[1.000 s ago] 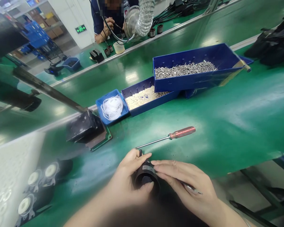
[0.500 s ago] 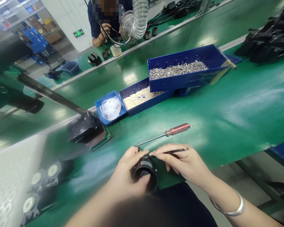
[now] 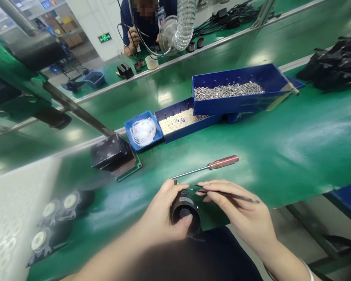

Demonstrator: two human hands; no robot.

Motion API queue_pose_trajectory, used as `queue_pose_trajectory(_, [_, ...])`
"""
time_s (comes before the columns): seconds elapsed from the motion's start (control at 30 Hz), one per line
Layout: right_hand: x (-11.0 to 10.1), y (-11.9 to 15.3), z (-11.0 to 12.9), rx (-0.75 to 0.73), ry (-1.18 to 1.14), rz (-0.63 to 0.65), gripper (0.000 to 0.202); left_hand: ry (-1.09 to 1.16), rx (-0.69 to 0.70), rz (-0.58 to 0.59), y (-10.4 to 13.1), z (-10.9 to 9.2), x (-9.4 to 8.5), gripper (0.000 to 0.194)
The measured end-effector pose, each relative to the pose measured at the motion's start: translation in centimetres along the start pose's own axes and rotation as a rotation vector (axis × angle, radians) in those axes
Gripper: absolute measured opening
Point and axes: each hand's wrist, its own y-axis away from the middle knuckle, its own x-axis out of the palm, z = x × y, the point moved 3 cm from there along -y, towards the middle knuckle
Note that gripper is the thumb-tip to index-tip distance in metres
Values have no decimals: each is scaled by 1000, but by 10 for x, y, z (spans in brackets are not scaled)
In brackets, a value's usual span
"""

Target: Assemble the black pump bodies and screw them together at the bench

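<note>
A black cylindrical housing [image 3: 186, 203] with a hollow, round opening faces me at the bench's front edge. My left hand [image 3: 171, 212] is wrapped round it, thumb at the opening and index finger along the top. To its right, my right hand [image 3: 240, 210] pinches dark, slim tweezers [image 3: 231, 195]; their tips are apart, just right of my left index fingertip. Beyond both hands lies a screwdriver [image 3: 224, 162] with a red handle, its shaft pointing left toward my left hand.
Blue bins hold screws [image 3: 228, 91], small beige pieces [image 3: 178, 120] and white tubing [image 3: 143, 132]. A machine post with a black base [image 3: 111, 152] stands left. Several black parts with white discs [image 3: 70, 201] lie front left. Across the bench a person [image 3: 146, 23] works beside a clear duct.
My right hand has drawn back to the right, and the tweezers have come away from the housing's top with their tips now visible. The whole view has shifted slightly.
</note>
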Motion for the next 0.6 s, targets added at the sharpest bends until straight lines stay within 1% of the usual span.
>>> queue_pose_trajectory(0.07, [2, 4, 6, -104, 62, 53, 22, -2, -5, 2, 1, -1, 1, 52])
queue_pose_trajectory(0.17, [3, 10, 10, -166, 121, 96, 27, -16, -55, -4, 2, 0, 1, 54])
queue_pose_trajectory(0.3, [7, 15, 13, -212, 172, 115, 31, -30, -120, -26, 2, -2, 1, 54])
queue_pose_trajectory(0.47, [14, 16, 14, -231, 240, 134, 31, -9, -128, -54, 3, -6, -1, 48])
queue_pose_trajectory(0.6, [18, 15, 17, -240, 276, 133, 31, -8, -144, -58, 5, -8, -1, 49])
